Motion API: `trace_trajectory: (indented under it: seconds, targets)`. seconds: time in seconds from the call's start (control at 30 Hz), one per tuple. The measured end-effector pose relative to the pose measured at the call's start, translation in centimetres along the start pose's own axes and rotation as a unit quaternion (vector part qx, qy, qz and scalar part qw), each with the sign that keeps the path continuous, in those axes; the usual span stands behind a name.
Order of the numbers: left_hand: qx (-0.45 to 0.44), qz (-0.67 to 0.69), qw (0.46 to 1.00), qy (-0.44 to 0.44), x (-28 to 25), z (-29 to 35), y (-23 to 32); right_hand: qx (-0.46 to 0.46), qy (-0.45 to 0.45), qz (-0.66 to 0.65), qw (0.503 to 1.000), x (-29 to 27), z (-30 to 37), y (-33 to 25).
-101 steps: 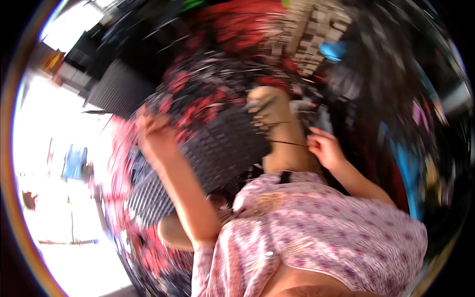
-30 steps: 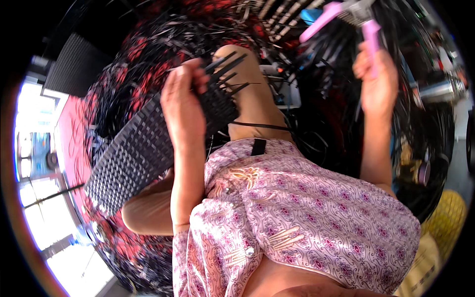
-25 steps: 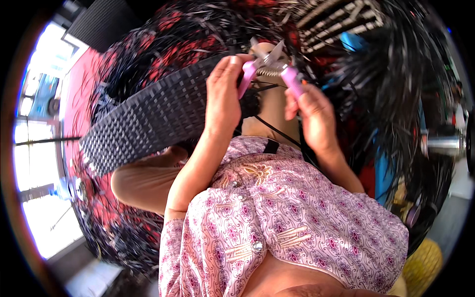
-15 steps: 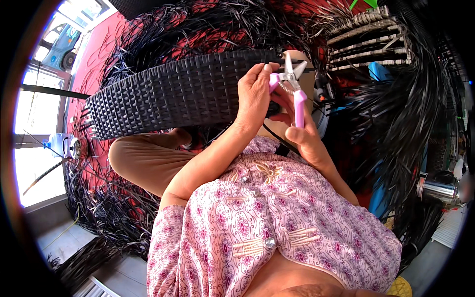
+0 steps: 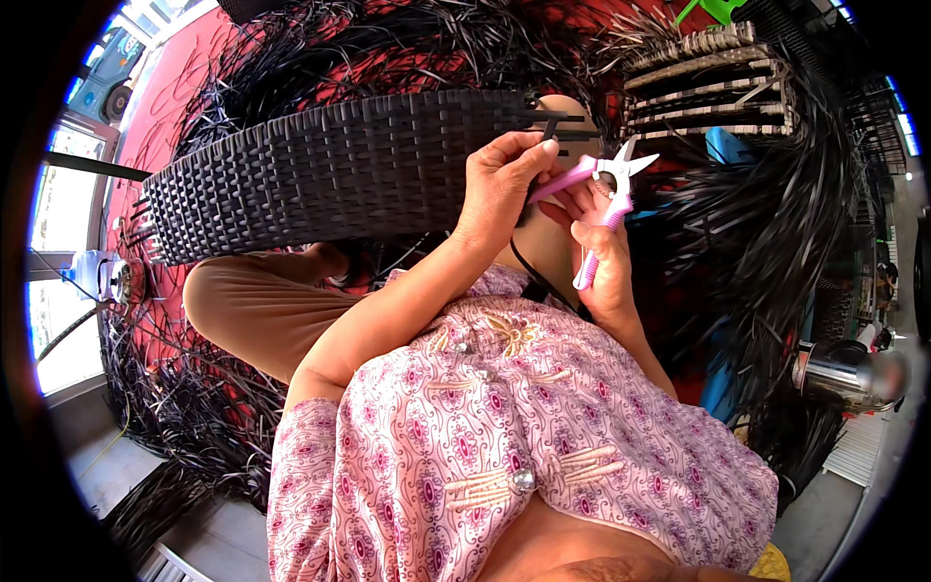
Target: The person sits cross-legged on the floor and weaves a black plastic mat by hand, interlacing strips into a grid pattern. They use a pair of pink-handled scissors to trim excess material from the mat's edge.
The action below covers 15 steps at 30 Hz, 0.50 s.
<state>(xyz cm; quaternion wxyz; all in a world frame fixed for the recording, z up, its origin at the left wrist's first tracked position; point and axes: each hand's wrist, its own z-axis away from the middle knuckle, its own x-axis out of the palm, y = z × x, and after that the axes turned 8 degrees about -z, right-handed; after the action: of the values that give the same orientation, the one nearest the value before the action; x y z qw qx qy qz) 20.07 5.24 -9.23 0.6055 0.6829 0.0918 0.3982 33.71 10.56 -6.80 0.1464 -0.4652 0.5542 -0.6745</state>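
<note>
A curved black woven panel point(image 5: 310, 175) lies across my lap, its right end near my hands. At that end, several loose black strips point(image 5: 562, 134) stick out. My left hand point(image 5: 499, 184) is closed there, thumb and fingers pinched at one of these strips. My right hand point(image 5: 606, 257) holds pink-handled pruning shears point(image 5: 603, 233). The blades are spread and point up and to the right, away from the panel. One handle rests against the right palm and thumb; the other reaches left, toward my left hand.
Heaps of loose black strips point(image 5: 766, 242) cover the red floor on both sides and beyond the panel. A brown-and-cream woven frame point(image 5: 713, 92) stands at the back right. A shiny metal cylinder point(image 5: 839, 371) is at the right, and a clear jug point(image 5: 89, 274) at the left.
The shears have moved right and slightly down, and their blades now tip to the right, away from the panel's end. My left hand stays at that end.
</note>
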Motion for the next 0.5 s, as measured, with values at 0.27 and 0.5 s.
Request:
trace_trajectory:
  seconds: [0.27, 0.5]
  targets:
    - [0.004, -0.017, 0.999, -0.027, 0.6, 1.2, 1.0, 0.07, -0.057, 0.174, 0.981, -1.9, 0.2, -0.1]
    - [0.013, -0.083, 0.996, -0.017, 0.1, 1.1, 0.5, 0.099, -0.044, 0.179, 0.978, -1.0, 0.0, -1.0]
